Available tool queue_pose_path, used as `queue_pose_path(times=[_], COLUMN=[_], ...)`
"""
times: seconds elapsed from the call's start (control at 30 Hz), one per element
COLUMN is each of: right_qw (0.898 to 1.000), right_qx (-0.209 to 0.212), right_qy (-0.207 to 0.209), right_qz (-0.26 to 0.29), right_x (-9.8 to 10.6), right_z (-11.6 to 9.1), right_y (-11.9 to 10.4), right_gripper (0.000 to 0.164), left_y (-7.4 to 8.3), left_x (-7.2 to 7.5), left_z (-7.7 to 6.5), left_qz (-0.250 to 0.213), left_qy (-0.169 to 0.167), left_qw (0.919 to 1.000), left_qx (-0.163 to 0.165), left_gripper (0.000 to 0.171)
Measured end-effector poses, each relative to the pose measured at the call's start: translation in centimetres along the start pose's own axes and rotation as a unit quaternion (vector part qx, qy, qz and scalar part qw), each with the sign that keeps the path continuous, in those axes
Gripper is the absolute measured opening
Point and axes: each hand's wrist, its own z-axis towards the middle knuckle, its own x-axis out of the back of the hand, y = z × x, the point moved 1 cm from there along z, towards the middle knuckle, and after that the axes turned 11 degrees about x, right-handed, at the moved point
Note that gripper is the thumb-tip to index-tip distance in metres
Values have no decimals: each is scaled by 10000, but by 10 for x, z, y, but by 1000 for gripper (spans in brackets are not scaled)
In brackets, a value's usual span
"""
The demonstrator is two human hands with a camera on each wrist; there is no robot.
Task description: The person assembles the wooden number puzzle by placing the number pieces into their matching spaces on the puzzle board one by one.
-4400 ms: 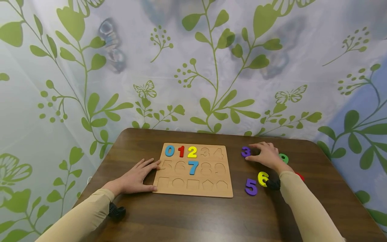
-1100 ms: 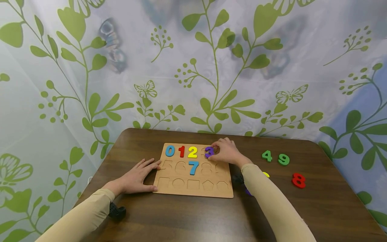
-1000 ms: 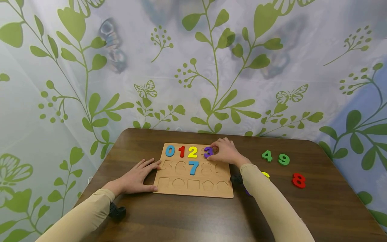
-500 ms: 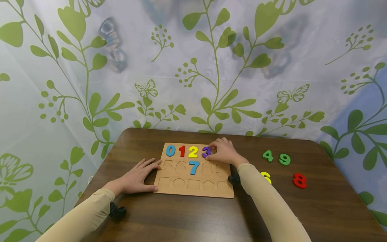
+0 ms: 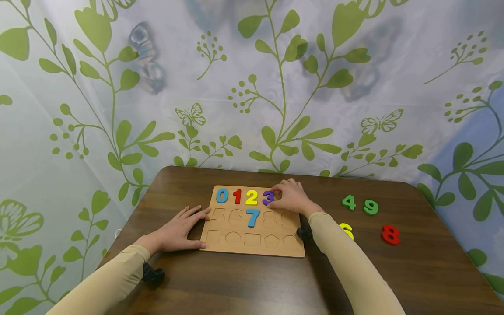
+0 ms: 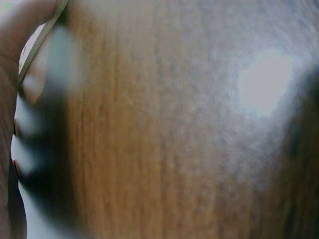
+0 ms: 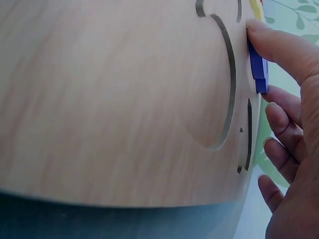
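My right hand (image 5: 293, 197) pinches a purple number 3 (image 5: 268, 198) between thumb and fingers, at the top row of a wooden number puzzle board (image 5: 236, 246). In the right wrist view the thumb (image 7: 279, 47) lies on one side of the purple 3 (image 7: 257, 69). My left hand (image 5: 177, 232) rests spread at the board's left edge, fingertips and thumb on the rim. In the top row sit a blue 0 (image 5: 222, 196), a red 1 (image 5: 237, 196) and a yellow 2 (image 5: 251, 197). Below them is a blue 7 (image 5: 253, 218).
Right of the board lie a green 4 (image 5: 348, 202), a green 9 (image 5: 370, 207), a red 8 (image 5: 390, 235) and a yellow 6 (image 5: 346, 230) partly behind the right sleeve. The brown table (image 5: 236, 284) reaches a leaf-patterned cloth (image 5: 252, 87) at the back.
My right hand picked up the purple 3 from the table's right side, carried it left to the board, and slid it beside the yellow 2. My left hand has stayed put.
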Motion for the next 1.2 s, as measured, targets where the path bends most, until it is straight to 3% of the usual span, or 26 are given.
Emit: queue_pose_path(times=[0.83,0.97,1.2], right_qw=[9998,9994,9970], right_qx=[43,70,55], right_qy=[96,218,562], right_qz=[185,270,533], right_x=[1,11,54], right_z=[-4,-9,-27], right_y=[3,8,16], right_gripper=[58,56,50], left_y=[0,1,0], left_x=[-1,-2,-1], left_z=[1,1,0], left_qz=[-3,-23,-11], left_qy=[-78,-44,-10], left_qw=[10000,10000,10000], left_qx=[32,-13,-31], left_gripper=[79,78,77])
